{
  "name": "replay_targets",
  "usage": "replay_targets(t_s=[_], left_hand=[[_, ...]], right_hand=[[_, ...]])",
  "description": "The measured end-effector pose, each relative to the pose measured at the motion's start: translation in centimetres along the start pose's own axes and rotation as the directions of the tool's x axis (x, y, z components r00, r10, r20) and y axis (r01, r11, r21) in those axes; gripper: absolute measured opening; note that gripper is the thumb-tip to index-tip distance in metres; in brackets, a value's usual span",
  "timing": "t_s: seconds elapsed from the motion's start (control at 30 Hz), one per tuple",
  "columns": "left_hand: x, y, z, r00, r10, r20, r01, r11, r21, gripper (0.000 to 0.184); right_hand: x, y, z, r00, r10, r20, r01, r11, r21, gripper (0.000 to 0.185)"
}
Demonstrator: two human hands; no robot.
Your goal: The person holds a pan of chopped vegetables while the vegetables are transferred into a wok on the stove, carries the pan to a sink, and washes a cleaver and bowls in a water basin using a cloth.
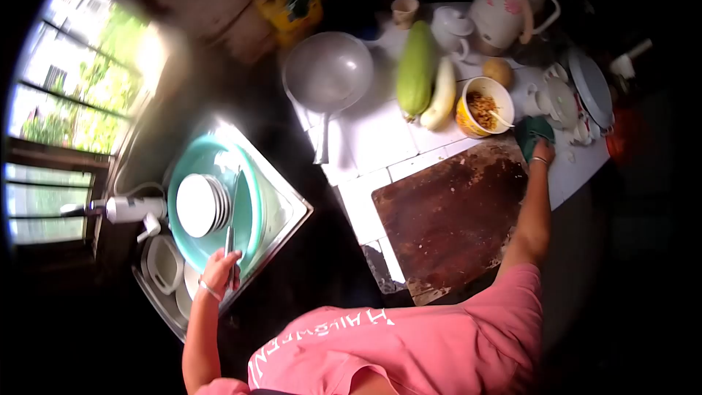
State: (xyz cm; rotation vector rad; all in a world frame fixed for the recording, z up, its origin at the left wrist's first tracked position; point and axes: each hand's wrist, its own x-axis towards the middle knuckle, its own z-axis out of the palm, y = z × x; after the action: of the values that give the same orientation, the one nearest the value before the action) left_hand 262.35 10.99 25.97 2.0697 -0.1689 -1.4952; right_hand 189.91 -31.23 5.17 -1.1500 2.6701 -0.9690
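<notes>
My left hand (220,271) is closed around the handle of a slim metal utensil (229,239) at the near rim of a green basin (257,197). The utensil's far end points into the basin and its kind is unclear. Several white plates (196,206) stand on edge, stacked together, inside the basin. On the white tiled table, my right hand (543,151) presses a dark green cloth (532,132) beside a yellow-and-white tub (472,118) of brown food with a white spoon in it. Below that hand lies a worn brown board (453,212).
The basin sits in a metal sink (298,208) under a window. On the table are a metal wok (327,73), a green gourd (415,77), a pale long vegetable (440,99), a lidded white cup (452,25), a kettle (508,4) and a grey-blue lid (591,88).
</notes>
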Motion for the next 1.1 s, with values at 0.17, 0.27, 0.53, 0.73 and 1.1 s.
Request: replay_targets(t_s=[0.17, 0.27, 0.53, 0.73, 1.1], left_hand=[[-0.4, -0.1, -0.6, 0.997, 0.08, -0.024, -0.08, 0.997, 0.007, 0.023], [-0.9, -0.3, -1.3, 0.996, 0.083, 0.021, -0.082, 0.995, -0.053, 0.023], [-6.4, -2.0, -4.5, 0.995, 0.073, 0.073, -0.084, 0.984, 0.156, 0.023], [-10.8, -5.7, -8.4, 0.932, 0.362, -0.01, -0.286, 0.754, 0.592, 0.031], [-14.4, -10.1, -14.7, 0.898, 0.432, -0.084, -0.21, 0.588, 0.781, 0.03]], right_hand=[[-2.7, -4.2, -8.9, 0.936, 0.35, 0.043, -0.295, 0.711, 0.638, 0.036], [-11.3, -13.0, -16.1, 0.96, 0.237, 0.148, -0.239, 0.427, 0.872, 0.037], [-28.0, -25.3, -21.4, 0.755, -0.376, 0.538, -0.499, 0.204, 0.843, 0.045], [-48.8, -36.5, -16.7, 0.102, -0.809, 0.579, -0.173, 0.558, 0.811, 0.021], [-71.2, -39.7, -7.4, -0.399, -0.238, 0.885, 0.886, -0.349, 0.306, 0.052]])
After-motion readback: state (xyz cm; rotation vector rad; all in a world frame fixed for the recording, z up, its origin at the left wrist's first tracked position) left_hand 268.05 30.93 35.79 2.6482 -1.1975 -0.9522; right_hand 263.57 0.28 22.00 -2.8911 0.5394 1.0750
